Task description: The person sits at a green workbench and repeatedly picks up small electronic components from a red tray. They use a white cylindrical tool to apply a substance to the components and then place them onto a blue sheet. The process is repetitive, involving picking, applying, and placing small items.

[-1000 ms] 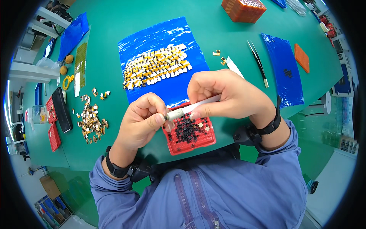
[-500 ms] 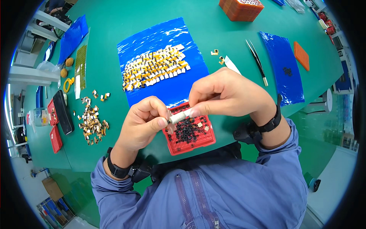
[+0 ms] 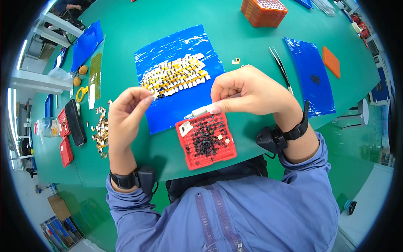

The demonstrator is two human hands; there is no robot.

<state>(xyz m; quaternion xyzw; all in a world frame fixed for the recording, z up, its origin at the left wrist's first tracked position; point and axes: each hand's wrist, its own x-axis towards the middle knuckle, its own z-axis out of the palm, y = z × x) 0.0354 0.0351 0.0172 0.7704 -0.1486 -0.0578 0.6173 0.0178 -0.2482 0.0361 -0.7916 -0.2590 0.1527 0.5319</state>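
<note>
Right hand (image 3: 252, 90) grip pinches a white tube (image 3: 205, 110) above the red gridded tray (image 3: 205, 142); left hand (image 3: 126, 111) fingertips pressed together.

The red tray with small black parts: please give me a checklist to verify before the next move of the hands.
1. Red tray lies flat on the green table, near its front edge: ok.
2. Right hand holds the white tool with its tip over the tray's back edge: ok.
3. Left hand is away from the tool, fingertips pinched together by the blue sheet: ok.
4. Something held in the left pinch: cannot tell.
5. Yellow-white parts lie piled on the blue sheet: ok.
6. Tweezers lie unused on the table beyond the right hand: ok.
</note>
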